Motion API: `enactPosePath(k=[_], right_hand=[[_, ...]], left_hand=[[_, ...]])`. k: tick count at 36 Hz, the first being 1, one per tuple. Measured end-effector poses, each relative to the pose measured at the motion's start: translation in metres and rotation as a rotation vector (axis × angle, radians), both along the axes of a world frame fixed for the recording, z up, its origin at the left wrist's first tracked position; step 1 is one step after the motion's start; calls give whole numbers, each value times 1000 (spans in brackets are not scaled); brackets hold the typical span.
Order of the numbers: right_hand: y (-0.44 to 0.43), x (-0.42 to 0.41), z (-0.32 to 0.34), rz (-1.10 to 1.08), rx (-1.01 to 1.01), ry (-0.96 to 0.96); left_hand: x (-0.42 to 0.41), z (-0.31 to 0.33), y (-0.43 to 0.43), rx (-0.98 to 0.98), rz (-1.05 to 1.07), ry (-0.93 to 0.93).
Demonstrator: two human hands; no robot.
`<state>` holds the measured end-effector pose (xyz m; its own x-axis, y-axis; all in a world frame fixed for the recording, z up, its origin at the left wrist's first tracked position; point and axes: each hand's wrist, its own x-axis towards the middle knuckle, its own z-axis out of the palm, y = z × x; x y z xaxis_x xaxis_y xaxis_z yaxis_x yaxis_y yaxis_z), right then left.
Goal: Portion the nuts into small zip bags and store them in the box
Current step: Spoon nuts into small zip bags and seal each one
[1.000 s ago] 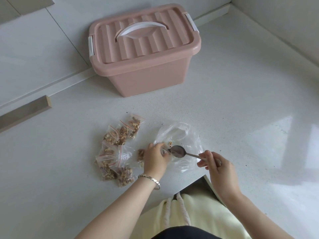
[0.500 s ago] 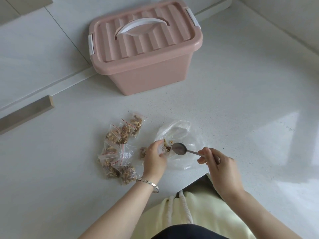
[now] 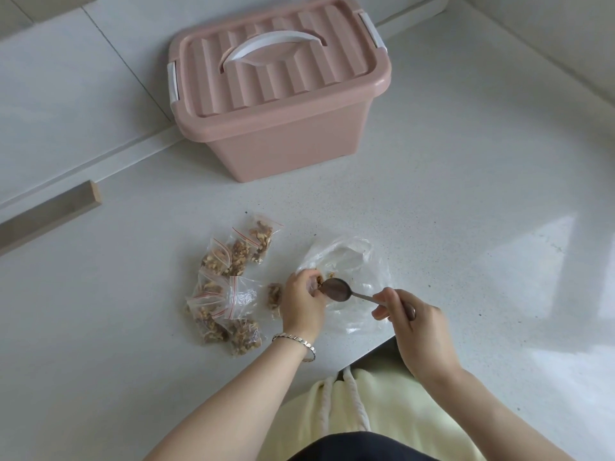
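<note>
My left hand [image 3: 302, 299] pinches the mouth of a small zip bag [image 3: 275, 297] that has walnuts in it, at the edge of a large clear plastic bag [image 3: 352, 261]. A metal spoon [image 3: 336, 289] is gripped by its handle in my right hand [image 3: 411, 324], its bowl right at the fingers of my left hand, with a few nut pieces there. Several filled zip bags [image 3: 229, 281] with red seals lie in a heap to the left. The pink storage box [image 3: 276, 88] stands at the back with its lid on.
The white counter's front edge [image 3: 366, 352] runs just below my right hand. A wooden strip [image 3: 50, 212] lies at the far left. A wall lies behind the box and another runs along the right side.
The spoon's bowl has moved left, up against my left hand's fingers. The view has shifted slightly; the bags and box have stayed in place.
</note>
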<state>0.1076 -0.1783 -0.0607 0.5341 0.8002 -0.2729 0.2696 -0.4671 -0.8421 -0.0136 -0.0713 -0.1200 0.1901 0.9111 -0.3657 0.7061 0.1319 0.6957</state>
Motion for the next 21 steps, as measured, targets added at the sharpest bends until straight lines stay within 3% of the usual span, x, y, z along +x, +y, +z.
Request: enactPosePath(k=[11, 21], right_hand=[[1, 1, -2, -62, -36, 45], [6, 7, -21, -255, -47, 419]], left_hand=[[-12, 7, 3, -37, 77, -36], [-3, 17, 5, -197, 159, -269]])
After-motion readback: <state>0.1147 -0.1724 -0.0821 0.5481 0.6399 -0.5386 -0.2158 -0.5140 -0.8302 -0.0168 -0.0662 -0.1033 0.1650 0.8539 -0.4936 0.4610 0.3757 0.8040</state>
